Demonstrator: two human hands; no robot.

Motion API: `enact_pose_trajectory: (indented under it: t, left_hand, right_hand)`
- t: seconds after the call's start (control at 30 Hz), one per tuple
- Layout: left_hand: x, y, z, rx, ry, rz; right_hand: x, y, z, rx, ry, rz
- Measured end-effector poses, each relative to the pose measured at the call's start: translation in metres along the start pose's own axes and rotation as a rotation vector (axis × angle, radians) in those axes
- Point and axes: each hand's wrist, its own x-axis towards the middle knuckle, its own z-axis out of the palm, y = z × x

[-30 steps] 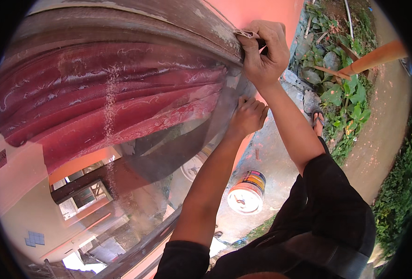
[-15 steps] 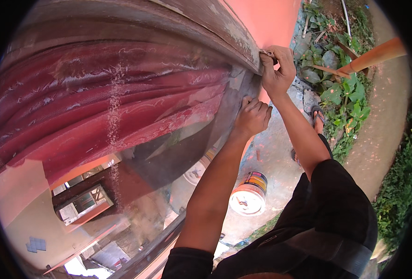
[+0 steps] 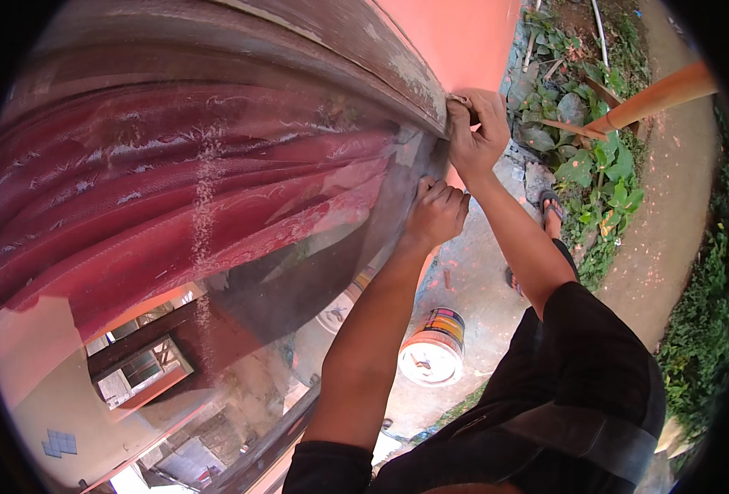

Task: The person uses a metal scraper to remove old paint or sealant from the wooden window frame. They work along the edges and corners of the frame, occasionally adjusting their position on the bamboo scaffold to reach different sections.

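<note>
My right hand (image 3: 481, 136) is closed in a pinch at the outer edge of a worn brown wooden window frame (image 3: 356, 70) with flaking paint. Between its thumb and fingers is a small folded brown sheet (image 3: 461, 100) that looks like sandpaper, mostly covered by the fingers. Lower down and to the left, my left hand (image 3: 438, 214) has its fingers curled on the frame's lower rail, their tips hidden. Beside both hands lies the glass pane (image 3: 249, 305), dusty and reflecting, with a red curtain (image 3: 175, 198) behind it.
A paint bucket (image 3: 433, 350) with a white top stands on the concrete ground (image 3: 488, 280) below my hands. A salmon-coloured wall (image 3: 471, 49) adjoins the frame. To the right are leafy plants (image 3: 578, 165), an orange-brown pole (image 3: 661, 95) and a dirt path (image 3: 669, 206).
The whole view has shifted slightly, so hands, frame and bucket appear a little further left. Both hands keep their places on the frame, with no clear change of grip.
</note>
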Motion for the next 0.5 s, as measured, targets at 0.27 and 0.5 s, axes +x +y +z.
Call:
enact_pose_trajectory:
  t: [0.27, 0.5]
  left_hand:
    - [-0.003, 0.002, -0.004, -0.001, -0.124, -0.049]
    - [0.002, 0.006, -0.007, -0.008, 0.043, 0.024]
  right_hand:
    - [-0.017, 0.019, -0.006, -0.011, -0.008, -0.082]
    - [0.036, -0.050, 0.017, 0.112, 0.077, -0.109]
